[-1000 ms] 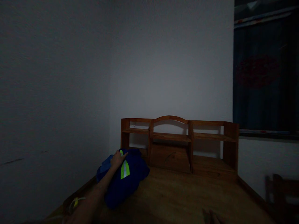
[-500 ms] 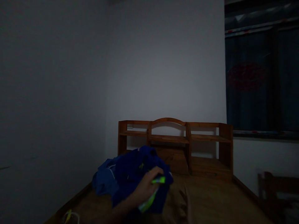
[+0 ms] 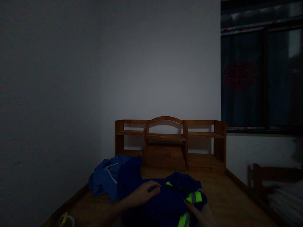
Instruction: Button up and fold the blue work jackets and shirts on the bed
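A dark blue work garment with neon yellow and grey reflective bands lies crumpled and partly spread across the wooden surface. My left hand is on its middle, thumb and fingertips drawn close together on the cloth. At the garment's right side, my right hand grips the fabric by a reflective band, its thumb on top and its other fingers mostly hidden. A lighter blue garment with white piping lies bunched to the left, partly under the dark one.
The wooden bed board has raised side rails. A wooden headboard with shelves stands at the back against the wall. A yellow and white loop lies front left. A wooden chair and a dark window are on the right.
The dark blue garment has gone from a raised bundle to a flatter spread toward the right. My left hand has left the neon band; my right hand has moved right onto the cloth.
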Demonstrator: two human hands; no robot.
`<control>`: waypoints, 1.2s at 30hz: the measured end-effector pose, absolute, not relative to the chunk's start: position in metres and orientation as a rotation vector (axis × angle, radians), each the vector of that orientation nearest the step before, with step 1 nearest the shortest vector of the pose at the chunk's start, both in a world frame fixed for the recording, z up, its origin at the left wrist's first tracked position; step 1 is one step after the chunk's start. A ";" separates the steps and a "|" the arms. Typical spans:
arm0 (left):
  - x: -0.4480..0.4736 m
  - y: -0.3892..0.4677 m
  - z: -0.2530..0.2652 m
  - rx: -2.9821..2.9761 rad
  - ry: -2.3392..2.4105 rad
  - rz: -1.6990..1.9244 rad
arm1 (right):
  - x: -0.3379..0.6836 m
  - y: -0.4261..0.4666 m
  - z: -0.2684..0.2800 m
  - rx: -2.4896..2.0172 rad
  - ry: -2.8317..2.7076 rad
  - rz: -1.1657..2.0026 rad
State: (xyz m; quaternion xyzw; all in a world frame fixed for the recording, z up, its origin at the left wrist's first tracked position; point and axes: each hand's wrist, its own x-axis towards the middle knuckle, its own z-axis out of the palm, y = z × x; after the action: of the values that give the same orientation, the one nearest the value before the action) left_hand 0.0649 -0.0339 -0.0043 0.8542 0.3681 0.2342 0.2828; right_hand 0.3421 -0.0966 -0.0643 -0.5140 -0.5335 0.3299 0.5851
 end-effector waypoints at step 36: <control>0.068 0.081 0.109 1.573 1.203 1.587 | 0.425 -0.061 -0.009 -1.037 -1.504 0.726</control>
State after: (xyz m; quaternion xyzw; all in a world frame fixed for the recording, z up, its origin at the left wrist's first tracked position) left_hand 0.0684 0.0808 0.1085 0.5917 0.4527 0.5970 0.2976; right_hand 0.4250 -0.0611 -0.0087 -0.4389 -0.6367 0.3072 0.5546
